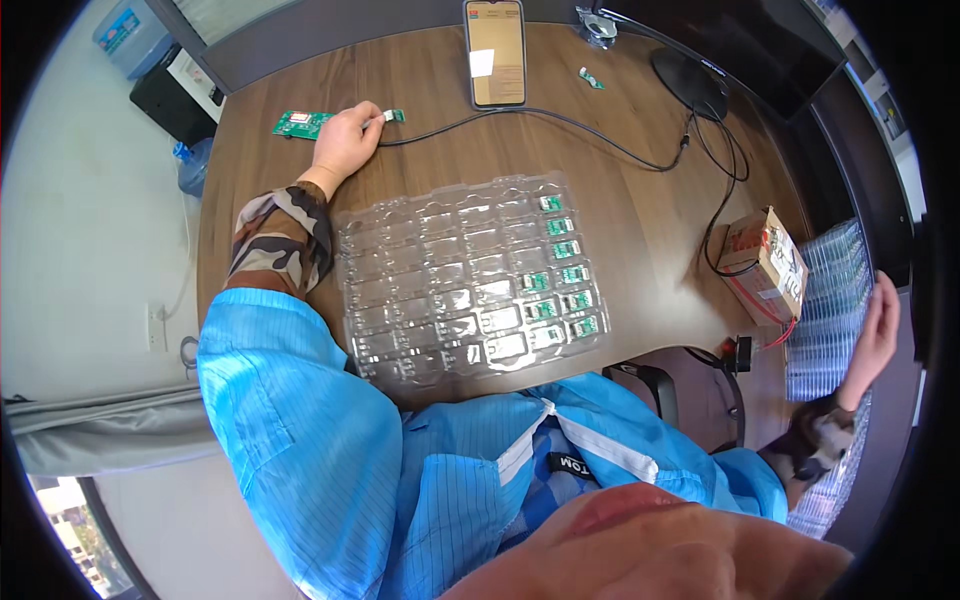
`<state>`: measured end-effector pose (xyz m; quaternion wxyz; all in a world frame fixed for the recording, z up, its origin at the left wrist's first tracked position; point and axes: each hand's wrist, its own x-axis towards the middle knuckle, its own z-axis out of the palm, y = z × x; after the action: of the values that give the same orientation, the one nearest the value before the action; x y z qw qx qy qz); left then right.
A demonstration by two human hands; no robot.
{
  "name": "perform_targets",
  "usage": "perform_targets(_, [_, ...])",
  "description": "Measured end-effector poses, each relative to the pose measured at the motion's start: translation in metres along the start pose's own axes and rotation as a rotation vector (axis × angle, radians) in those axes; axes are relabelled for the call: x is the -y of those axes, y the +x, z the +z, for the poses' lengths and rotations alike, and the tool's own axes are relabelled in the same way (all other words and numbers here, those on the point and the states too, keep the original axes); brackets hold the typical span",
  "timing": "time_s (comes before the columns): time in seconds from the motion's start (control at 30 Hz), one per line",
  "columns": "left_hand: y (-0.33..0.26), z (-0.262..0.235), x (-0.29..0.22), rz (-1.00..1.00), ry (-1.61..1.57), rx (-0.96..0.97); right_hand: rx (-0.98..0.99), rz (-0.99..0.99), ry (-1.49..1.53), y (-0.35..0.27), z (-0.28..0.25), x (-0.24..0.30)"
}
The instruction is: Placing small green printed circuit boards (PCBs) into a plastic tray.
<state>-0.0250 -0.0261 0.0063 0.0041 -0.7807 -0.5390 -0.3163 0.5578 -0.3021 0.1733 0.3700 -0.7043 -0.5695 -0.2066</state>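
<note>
My left hand [346, 140] rests at the far left of the table, fingers curled at a small green circuit board [394, 116] with a white connector. Partly hidden behind that hand lies a larger green circuit board [290, 124]. A black cable [440, 132] runs up to the hand; its end is hidden. In front of me lies a clear plastic tray [428, 305] of many pockets, with several small green boards [566, 249] in its right-hand columns. Far off to the right, my right hand [876, 335] has its fingers stretched out beside a tall stack of clear trays [822, 300].
A phone [495, 55] stands upright at the back of the table. Beyond it to the right are a loose small board [591, 78] and a monitor [735, 45] on a round base. A cardboard box [765, 265] sits at the right, with cables beside it.
</note>
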Motion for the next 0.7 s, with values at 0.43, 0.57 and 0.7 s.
perform_targets(0.43, [-0.007,0.002,0.004,-0.008,-0.257,0.001,0.411,0.027,0.611,-0.085,0.208,0.166])
perform_targets(0.57, [-0.012,-0.004,0.002,-0.057,-0.236,0.033,0.514,0.074,0.581,-0.091,0.228,0.155])
perform_targets(0.7, [-0.010,-0.006,0.003,-0.079,-0.224,0.057,0.592,0.108,0.572,-0.090,0.233,0.155])
